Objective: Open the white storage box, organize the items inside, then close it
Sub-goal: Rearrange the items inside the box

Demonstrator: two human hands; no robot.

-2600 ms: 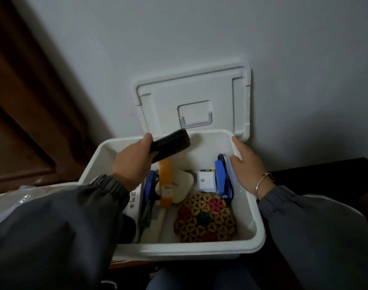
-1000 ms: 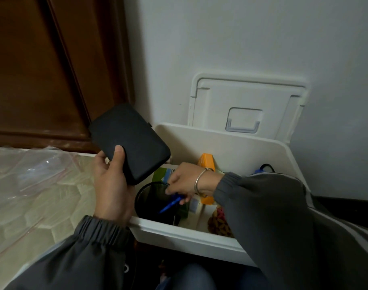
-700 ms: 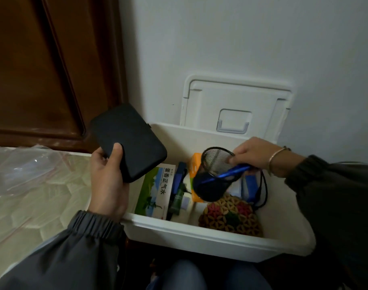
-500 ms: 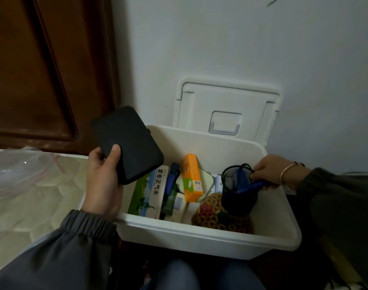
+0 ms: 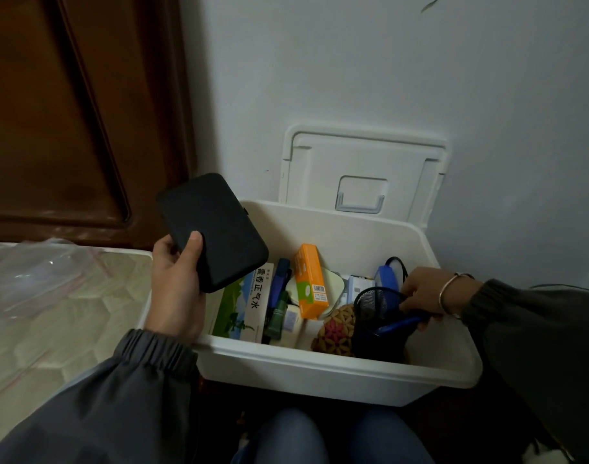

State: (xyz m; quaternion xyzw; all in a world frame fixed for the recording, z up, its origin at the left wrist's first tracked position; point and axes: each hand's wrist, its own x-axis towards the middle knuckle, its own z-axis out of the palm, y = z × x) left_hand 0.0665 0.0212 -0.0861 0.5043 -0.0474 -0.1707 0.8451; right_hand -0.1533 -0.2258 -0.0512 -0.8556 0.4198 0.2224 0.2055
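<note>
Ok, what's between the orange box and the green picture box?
In the head view, a blue tool and a dark green tube lie between the orange box and the green picture box, inside the white storage box.

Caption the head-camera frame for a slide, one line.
Left hand holds a black case by the open white storage box while the right hand grips a black mesh cup inside it.

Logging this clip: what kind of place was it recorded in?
Probably a home bedroom, though little shows. A quilted mattress in clear plastic lies at left, a dark panelled wooden door stands behind it, and the white storage box holds household odds and ends such as a medicine carton.
</note>
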